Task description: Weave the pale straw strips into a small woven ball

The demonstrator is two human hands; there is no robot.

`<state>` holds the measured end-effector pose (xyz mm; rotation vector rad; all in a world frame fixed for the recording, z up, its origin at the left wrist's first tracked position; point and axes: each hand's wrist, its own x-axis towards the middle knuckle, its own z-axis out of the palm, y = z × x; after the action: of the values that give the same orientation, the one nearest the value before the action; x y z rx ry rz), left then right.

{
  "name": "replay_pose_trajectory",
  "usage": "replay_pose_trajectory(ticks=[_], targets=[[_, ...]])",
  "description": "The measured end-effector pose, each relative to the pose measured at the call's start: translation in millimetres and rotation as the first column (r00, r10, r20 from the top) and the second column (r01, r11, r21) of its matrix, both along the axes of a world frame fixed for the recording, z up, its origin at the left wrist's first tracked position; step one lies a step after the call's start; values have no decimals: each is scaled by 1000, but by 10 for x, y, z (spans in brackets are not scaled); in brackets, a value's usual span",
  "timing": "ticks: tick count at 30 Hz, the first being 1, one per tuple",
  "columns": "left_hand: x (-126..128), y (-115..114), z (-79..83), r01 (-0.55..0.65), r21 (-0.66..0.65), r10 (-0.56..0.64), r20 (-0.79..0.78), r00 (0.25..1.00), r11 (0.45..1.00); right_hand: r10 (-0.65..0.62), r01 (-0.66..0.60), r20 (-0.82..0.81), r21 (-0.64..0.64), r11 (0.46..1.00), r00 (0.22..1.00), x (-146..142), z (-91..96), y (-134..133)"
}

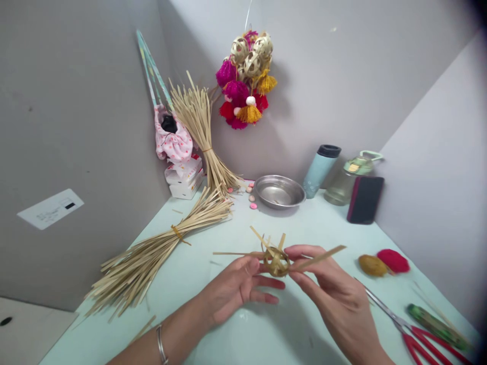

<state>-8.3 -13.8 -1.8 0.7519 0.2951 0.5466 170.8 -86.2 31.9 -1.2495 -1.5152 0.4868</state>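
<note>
Above the pale green table, a small woven strip ball sits between my two hands, with several loose strip ends sticking out of it. My left hand grips the ball's left side between thumb and index finger, while its lower fingers stretch out underneath. On the other side, my right hand pinches a flat strip that runs out to the right from the ball. Part of the ball's left edge is covered by my fingers.
Bundles of dry strips lie at the left and stand behind. A steel bowl, blue tumbler, green bottle and phone line the back. Yarn, red-handled scissors and a green tool lie right.
</note>
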Motion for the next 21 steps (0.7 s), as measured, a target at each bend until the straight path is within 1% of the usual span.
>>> replay_pose_trajectory(ticks=[2, 4, 6, 9, 15, 17, 19, 21], targets=[[17, 7, -21, -67, -44, 68, 24, 997, 997, 87, -87, 37, -6, 996, 996, -43, -33, 25], [23, 25, -36, -124, -87, 124, -4, 992, 988, 122, -122, 57, -9, 993, 991, -78, -58, 42], [23, 41, -42, -159, -113, 155, -40, 987, 981, 89, -89, 55, -7, 996, 994, -95, -61, 37], [21, 55, -39, -192, -132, 187, -52, 981, 972, 0, 0, 14, -25, 1000, 1000, -93, -18, -8], [20, 55, -58, -201, -148, 195, -52, 979, 968, -68, 54, -121, -119, 991, 990, -113, 79, -77], [19, 56, -69, -205, -163, 198, -56, 979, 965, -39, 24, -112, -133, 991, 993, -134, 95, -70], [18, 60, -80, -206, -168, 201, -51, 978, 964, 22, -38, -104, -156, 987, 994, -148, 103, -60], [16, 66, -89, -202, -159, 198, -42, 979, 966, 45, -71, -124, -208, 976, 991, -150, 98, -53]])
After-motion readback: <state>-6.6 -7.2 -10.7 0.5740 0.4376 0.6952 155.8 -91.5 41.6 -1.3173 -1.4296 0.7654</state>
